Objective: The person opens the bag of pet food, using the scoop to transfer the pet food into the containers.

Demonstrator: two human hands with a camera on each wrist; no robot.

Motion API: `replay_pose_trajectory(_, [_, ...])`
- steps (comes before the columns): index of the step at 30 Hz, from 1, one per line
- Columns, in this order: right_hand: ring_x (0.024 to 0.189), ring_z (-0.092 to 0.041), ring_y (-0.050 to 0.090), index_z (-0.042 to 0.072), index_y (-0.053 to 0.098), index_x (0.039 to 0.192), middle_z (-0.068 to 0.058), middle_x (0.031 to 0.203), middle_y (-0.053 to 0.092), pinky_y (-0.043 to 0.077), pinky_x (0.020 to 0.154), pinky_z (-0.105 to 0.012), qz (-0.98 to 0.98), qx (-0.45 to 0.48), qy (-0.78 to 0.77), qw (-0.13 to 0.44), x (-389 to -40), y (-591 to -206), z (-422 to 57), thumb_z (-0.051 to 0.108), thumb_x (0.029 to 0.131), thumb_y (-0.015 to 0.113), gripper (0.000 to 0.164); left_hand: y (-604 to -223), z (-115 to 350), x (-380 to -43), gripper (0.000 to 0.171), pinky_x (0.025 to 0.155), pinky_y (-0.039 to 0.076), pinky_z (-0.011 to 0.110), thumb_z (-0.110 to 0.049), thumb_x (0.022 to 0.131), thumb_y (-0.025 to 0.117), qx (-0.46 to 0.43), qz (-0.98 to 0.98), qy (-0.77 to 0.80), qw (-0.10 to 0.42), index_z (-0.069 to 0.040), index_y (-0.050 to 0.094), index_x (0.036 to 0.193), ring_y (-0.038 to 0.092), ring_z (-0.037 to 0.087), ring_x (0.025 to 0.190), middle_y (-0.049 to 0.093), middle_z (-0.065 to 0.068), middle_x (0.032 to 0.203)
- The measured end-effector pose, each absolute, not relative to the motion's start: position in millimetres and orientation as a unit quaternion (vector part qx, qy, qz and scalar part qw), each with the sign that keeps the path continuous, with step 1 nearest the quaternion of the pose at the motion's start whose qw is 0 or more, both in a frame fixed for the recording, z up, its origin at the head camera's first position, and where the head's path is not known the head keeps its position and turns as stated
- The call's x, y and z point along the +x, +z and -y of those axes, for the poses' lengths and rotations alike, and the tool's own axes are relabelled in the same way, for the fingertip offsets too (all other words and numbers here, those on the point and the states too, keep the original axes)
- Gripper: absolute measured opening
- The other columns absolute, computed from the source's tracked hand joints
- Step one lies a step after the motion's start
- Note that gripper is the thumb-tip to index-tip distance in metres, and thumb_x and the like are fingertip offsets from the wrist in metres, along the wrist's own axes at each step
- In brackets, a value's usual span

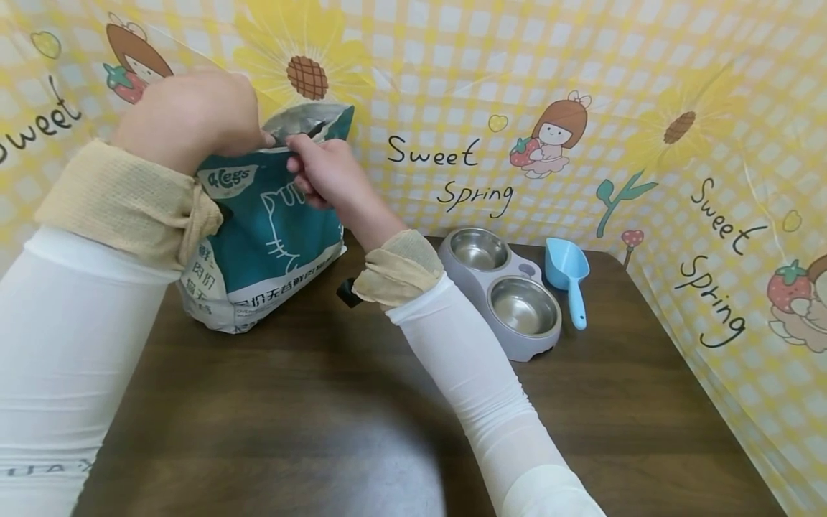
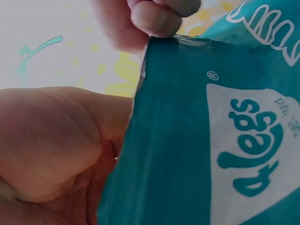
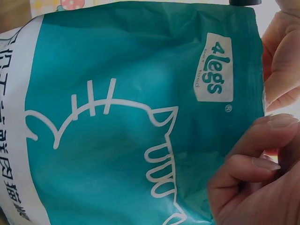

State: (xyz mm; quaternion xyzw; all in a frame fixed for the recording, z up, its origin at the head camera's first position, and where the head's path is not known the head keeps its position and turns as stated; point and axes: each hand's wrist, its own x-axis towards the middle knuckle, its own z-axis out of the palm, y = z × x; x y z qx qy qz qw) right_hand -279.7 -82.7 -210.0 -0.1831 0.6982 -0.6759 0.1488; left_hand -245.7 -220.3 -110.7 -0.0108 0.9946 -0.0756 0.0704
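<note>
A teal and white pet food bag (image 1: 258, 208) stands upright at the back left of the table, its silvery mouth (image 1: 304, 118) parted at the top. My right hand (image 1: 329, 169) pinches the front rim, thumb uppermost and fingers curled against the teal front, as the right wrist view also shows. Bent over the bag's top left side, my left hand (image 1: 200, 108) grips the rim close to the right thumb. In the left wrist view its thumb (image 2: 112, 112) passes behind the bag's edge, hiding the tip. A small dark strip (image 1: 316, 130) shows at the mouth.
Right of the bag, a grey double pet bowl (image 1: 510, 273) with two steel dishes sits on the dark wooden table (image 1: 310, 431). A light blue scoop (image 1: 568, 269) lies beside it, handle toward the front. Yellow checked cloth (image 1: 446, 86) hangs behind and along the right.
</note>
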Motion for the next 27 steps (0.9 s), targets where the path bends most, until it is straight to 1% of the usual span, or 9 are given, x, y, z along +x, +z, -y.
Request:
replay_pose_trajectory(1, [0.044,-0.012,0.035,0.006,0.056,0.068,0.001,0.049,0.045,0.028,0.047,-0.024,-0.696,-0.183,-0.678,0.149,-279.9,-209.4,82.9,0.024,0.114,0.051,0.050,-110.4,220.1,-245.4,0.064,0.099,0.053,0.068,-0.041,0.112,0.051,-0.018,-0.995,-0.070,0.071,0.021,0.058,0.129,0.057,0.048,0.104,0.059,0.036,0.113])
replay_pose_trajectory(5, [0.044,-0.013,0.033,0.004,0.057,0.071,0.001,0.049,0.043,0.027,0.047,-0.025,-0.700,-0.178,-0.676,0.148,-280.3,-206.7,82.8,0.020,0.113,0.051,0.046,-109.6,223.0,-244.8,0.060,0.092,0.054,0.066,-0.040,0.112,0.052,-0.031,-0.996,-0.057,0.063,0.018,0.058,0.126,0.059,0.045,0.097,0.057,0.033,0.110])
replay_pose_trajectory(8, [0.045,-0.013,0.034,0.004,0.057,0.070,0.001,0.049,0.043,0.027,0.048,-0.024,-0.706,-0.174,-0.670,0.149,-280.2,-206.0,81.7,0.019,0.113,0.051,0.045,-110.6,226.5,-245.7,0.059,0.089,0.055,0.064,-0.038,0.112,0.053,-0.030,-0.997,-0.049,0.053,0.019,0.058,0.125,0.061,0.043,0.093,0.057,0.032,0.105])
replay_pose_trajectory(11, [0.045,-0.014,0.035,0.005,0.057,0.069,0.001,0.049,0.043,0.028,0.048,-0.024,-0.712,-0.172,-0.664,0.149,-279.7,-206.1,80.1,0.019,0.113,0.050,0.047,-111.6,229.8,-246.9,0.061,0.090,0.055,0.065,-0.038,0.112,0.052,-0.025,-0.998,-0.046,0.045,0.021,0.058,0.125,0.063,0.043,0.091,0.060,0.031,0.101])
replay_pose_trajectory(16, [0.047,-0.014,0.036,0.007,0.056,0.067,0.000,0.050,0.043,0.029,0.049,-0.025,-0.711,-0.175,-0.665,0.145,-279.0,-206.4,77.0,0.020,0.113,0.050,0.047,-112.5,235.0,-246.8,0.057,0.088,0.055,0.065,-0.039,0.112,0.051,-0.020,-0.998,-0.042,0.031,0.017,0.065,0.112,0.062,0.045,0.090,0.063,0.030,0.096])
replay_pose_trajectory(19, [0.047,-0.014,0.036,0.005,0.055,0.068,0.000,0.050,0.043,0.029,0.049,-0.025,-0.710,-0.176,-0.667,0.139,-278.5,-206.0,74.5,0.019,0.112,0.051,0.047,-111.9,236.8,-246.0,0.055,0.085,0.053,0.063,-0.040,0.113,0.049,-0.026,-0.999,-0.034,0.030,0.011,0.067,0.101,0.061,0.044,0.089,0.061,0.027,0.093])
replay_pose_trajectory(23, [0.046,-0.014,0.036,0.005,0.055,0.069,0.000,0.050,0.043,0.029,0.049,-0.025,-0.715,-0.174,-0.664,0.132,-277.3,-205.5,71.5,0.019,0.112,0.051,0.045,-111.0,239.7,-244.9,0.056,0.081,0.049,0.057,-0.041,0.113,0.048,-0.033,-0.999,-0.023,0.034,-0.001,0.062,0.077,0.058,0.039,0.085,0.054,0.017,0.079])
replay_pose_trajectory(25, [0.046,-0.014,0.036,0.005,0.055,0.069,0.000,0.050,0.043,0.029,0.049,-0.025,-0.718,-0.173,-0.661,0.132,-276.2,-205.9,69.8,0.019,0.112,0.050,0.045,-110.7,241.1,-244.7,0.057,0.080,0.048,0.055,-0.041,0.114,0.047,-0.032,-0.999,-0.022,0.035,-0.007,0.058,0.069,0.057,0.037,0.084,0.051,0.013,0.076])
replay_pose_trajectory(27, [0.045,-0.014,0.036,0.006,0.055,0.068,0.000,0.049,0.043,0.029,0.048,-0.025,-0.719,-0.170,-0.661,0.132,-274.4,-206.7,67.2,0.019,0.112,0.050,0.046,-111.0,242.7,-244.9,0.058,0.079,0.048,0.052,-0.040,0.114,0.046,-0.027,-0.999,-0.020,0.031,-0.008,0.057,0.067,0.057,0.034,0.081,0.051,0.011,0.073])
